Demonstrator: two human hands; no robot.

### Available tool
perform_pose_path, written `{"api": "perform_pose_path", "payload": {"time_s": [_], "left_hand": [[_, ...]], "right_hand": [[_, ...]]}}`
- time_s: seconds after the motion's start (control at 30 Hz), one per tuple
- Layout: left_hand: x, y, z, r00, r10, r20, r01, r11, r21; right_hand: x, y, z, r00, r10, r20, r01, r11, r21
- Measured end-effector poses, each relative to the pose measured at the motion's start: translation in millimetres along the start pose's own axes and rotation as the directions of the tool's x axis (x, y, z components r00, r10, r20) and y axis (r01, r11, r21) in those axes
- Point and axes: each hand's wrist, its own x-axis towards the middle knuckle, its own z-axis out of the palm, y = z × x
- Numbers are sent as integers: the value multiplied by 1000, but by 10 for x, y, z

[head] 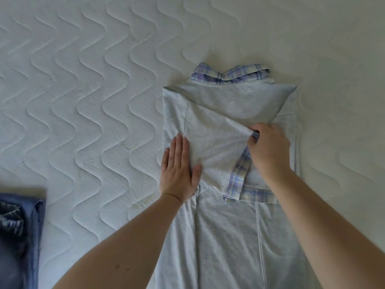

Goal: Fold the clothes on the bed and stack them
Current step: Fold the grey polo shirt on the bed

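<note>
A light grey shirt (229, 236) with a purple plaid collar (229, 75) lies flat on the white quilted mattress (83, 90), collar away from me. Both sleeves are folded inward across its body, and their plaid cuffs (239, 174) show near the middle. My left hand (179, 170) lies flat, fingers straight, pressing the shirt's left side. My right hand (268, 149) pinches the edge of the left sleeve where it crosses the chest. The shirt's lower part runs out of view at the bottom.
A folded blue denim garment (18, 236) sits at the bottom left edge of the mattress. Bare quilted mattress stretches to the left of the shirt and beyond the collar.
</note>
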Motion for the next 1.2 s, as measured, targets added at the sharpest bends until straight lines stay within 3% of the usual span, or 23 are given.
{"api": "perform_pose_path", "payload": {"time_s": [0.07,0.17,0.33,0.57,0.67,0.83,0.93,1.03,1.1,1.2], "left_hand": [[5,-8,8,1000,6,13,-6,1000,10],[10,-24,28,999,21,26,-22,1000,22],[12,-30,30,998,41,44,-42,999,12],[5,-28,-17,996,66,56,-64,998,-26],[3,-27,-33,996,70,53,-69,997,-24],[7,-28,-34,995,72,63,-72,997,-2],[7,-29,-7,996,68,58,-69,998,11],[12,-15,9,997,52,59,-53,998,24],[18,-15,24,997,45,55,-47,998,29],[12,-18,41,998,38,45,-40,998,46]], "right_hand": [[56,-195,-7,998,-47,-39,48,998,35],[214,-647,84,980,-195,31,182,952,244],[536,-1353,451,931,-353,96,334,927,169],[727,-1809,805,974,-221,46,219,974,53],[867,-1904,835,989,-132,74,122,985,118],[944,-1916,864,991,-77,112,49,971,233],[861,-1830,843,970,-210,118,169,942,290],[780,-1658,660,906,-384,178,294,874,387],[690,-1431,484,919,-374,122,290,853,434],[465,-909,234,970,-230,78,213,960,184]]}}
